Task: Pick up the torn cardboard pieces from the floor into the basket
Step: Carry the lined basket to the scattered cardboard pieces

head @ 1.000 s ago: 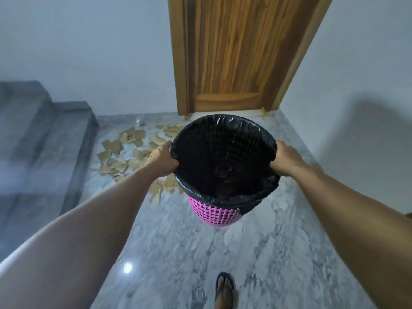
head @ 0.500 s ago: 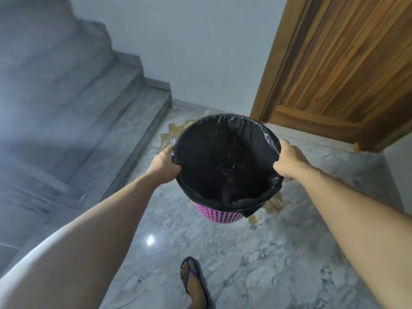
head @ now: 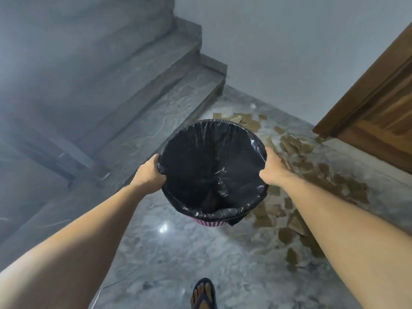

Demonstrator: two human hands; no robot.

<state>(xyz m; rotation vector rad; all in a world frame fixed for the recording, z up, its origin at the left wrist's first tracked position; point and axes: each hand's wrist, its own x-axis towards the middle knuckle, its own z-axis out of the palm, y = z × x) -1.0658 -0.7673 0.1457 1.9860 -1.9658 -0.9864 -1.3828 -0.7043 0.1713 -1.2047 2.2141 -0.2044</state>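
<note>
A pink mesh basket (head: 209, 223) lined with a black plastic bag (head: 211, 166) hangs in the air in front of me. My left hand (head: 150, 173) grips its left rim and my right hand (head: 273, 169) grips its right rim. Several torn brown cardboard pieces (head: 316, 172) lie scattered on the marble floor to the right of and behind the basket, some hidden by my right forearm. The bag's inside looks dark; I cannot tell what lies in it.
Grey stone stairs (head: 138, 112) rise at the left. A wooden door (head: 379, 103) stands at the right, against a white wall. My foot in a dark sandal (head: 204, 294) is on the marble floor (head: 178, 253) at the bottom.
The view has swung left and down: the door slid to the right edge and the stairs fill the left. The basket stays held in both hands; the cardboard now shows on its right.
</note>
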